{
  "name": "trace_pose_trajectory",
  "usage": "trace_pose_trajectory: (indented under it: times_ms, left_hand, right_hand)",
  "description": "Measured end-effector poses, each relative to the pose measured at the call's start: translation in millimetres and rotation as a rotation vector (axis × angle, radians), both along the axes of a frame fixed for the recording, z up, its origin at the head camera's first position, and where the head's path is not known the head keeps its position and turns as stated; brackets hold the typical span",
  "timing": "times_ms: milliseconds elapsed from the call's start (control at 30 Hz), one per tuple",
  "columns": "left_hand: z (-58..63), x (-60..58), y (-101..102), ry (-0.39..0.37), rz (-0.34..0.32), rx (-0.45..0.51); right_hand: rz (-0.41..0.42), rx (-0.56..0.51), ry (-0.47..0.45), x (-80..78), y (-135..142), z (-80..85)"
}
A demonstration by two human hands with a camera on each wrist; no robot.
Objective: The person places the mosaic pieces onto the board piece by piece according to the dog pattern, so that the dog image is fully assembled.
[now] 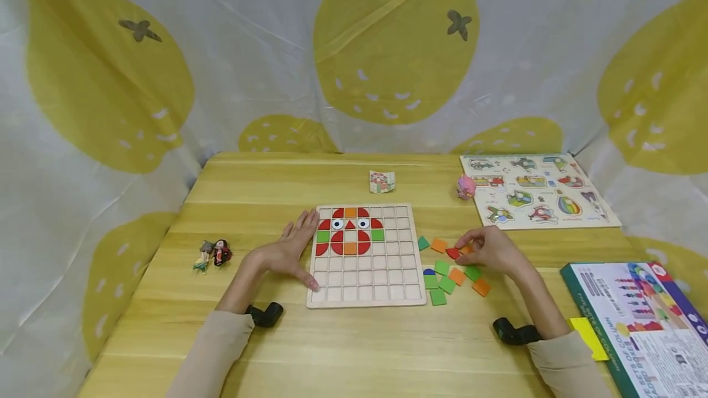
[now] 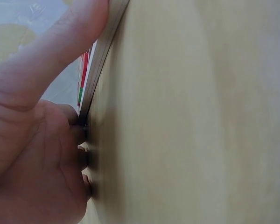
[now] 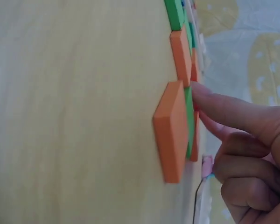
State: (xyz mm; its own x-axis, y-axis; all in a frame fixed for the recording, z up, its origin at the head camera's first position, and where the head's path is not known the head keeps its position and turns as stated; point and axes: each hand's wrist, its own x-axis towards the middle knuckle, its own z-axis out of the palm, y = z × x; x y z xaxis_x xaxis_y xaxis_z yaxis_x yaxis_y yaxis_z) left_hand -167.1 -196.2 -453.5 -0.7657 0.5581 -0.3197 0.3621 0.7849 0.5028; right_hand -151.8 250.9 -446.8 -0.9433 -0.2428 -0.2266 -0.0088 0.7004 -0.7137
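A wooden grid board (image 1: 381, 275) lies on the table, its upper left part filled with red, orange, green and eye-marked tiles. Along the board's left edge rests my left hand (image 1: 284, 255), fingers spread, the thumb on the lower left corner; the left wrist view shows the thumb against the board's side. Right of the board, my right hand (image 1: 491, 250) pinches a red tile (image 1: 452, 253) with curved sides between thumb and index finger. Around it lie loose green tiles (image 1: 442, 267) and orange tiles (image 1: 481, 288). One orange tile (image 3: 170, 135) looms close in the right wrist view.
A small picture card (image 1: 382, 182) lies behind the board. Two small dolls (image 1: 222, 253) are at the left. Back right are a pink figurine (image 1: 466, 187) and a picture puzzle board (image 1: 542, 192). A toy box (image 1: 636, 324) and a yellow paper (image 1: 589, 338) lie front right.
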Motion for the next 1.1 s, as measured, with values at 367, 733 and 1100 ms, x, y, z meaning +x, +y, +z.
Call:
trace_pose_trajectory:
  times_ms: [367,733,1100]
  left_hand:
    - [2.4,-1.3,-2,-0.005,0.012,-0.018]
    - [3.2,0.8,1,-0.007,0.001,-0.001]
    - [2.6,0.5,1,-0.021,0.011,-0.012]
  right_hand:
    - [0.07,-0.113,-0.017,-6.1,-94,13.6]
    - [-0.085,-0.004,0.014,-13.1,-146,5.8]
    - [-0.039,-0.061,-0.002,-17.4,-143,4.1]
